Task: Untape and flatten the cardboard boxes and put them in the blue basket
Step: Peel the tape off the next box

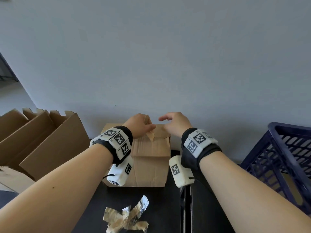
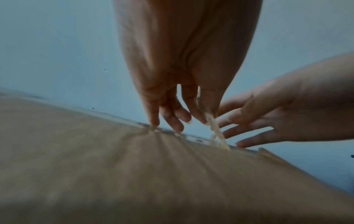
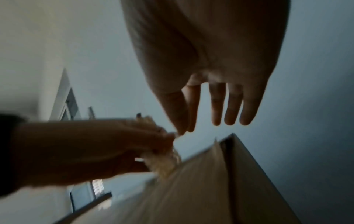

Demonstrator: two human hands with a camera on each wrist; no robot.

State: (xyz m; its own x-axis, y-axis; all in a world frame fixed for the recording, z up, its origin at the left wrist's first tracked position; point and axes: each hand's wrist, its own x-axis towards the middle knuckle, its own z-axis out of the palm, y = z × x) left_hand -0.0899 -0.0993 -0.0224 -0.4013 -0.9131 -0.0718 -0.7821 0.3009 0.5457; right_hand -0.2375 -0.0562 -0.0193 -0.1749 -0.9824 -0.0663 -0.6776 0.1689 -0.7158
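Left grip (image 1: 138, 125) pinches tape strip (image 1: 149, 132) above box (image 1: 149, 157) top; right grip (image 1: 175, 123) spread, hovering beside.

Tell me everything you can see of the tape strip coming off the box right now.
The tape strip is clear, yellowish packing tape, crumpled and twisted along its length. The left hand pinches its upper end between thumb and fingertips; its lower end still sticks to the top of the cardboard box near the front edge, so it stretches taut between them. The right hand hovers open beside it, not touching it.
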